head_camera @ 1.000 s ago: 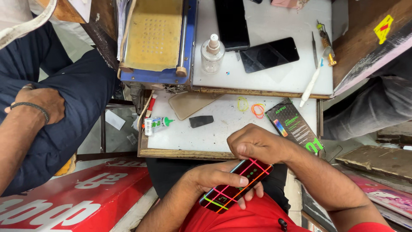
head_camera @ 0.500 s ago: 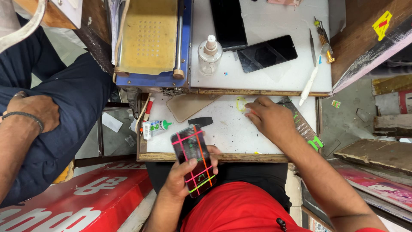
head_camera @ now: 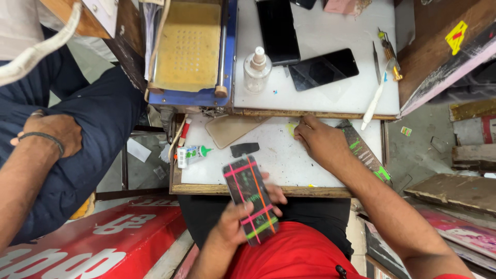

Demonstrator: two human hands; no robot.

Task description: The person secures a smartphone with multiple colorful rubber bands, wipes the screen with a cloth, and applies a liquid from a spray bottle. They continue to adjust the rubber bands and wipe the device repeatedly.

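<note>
Left hand (head_camera: pixel 238 223) grasps a dark phone (head_camera: pixel 250 200) bound with coloured rubber bands, held over the lap at the white tray's (head_camera: pixel 279 165) front edge; right hand (head_camera: pixel 321 141) lies palm-down on the tray, fingertips touching a yellow-green band (head_camera: pixel 292 128), gripping nothing; glue tube (head_camera: pixel 192 154) at the tray's left side.

The person wears a red shirt (head_camera: pixel 305 256), black trousers (head_camera: pixel 315 217), and both forearms bare.
</note>
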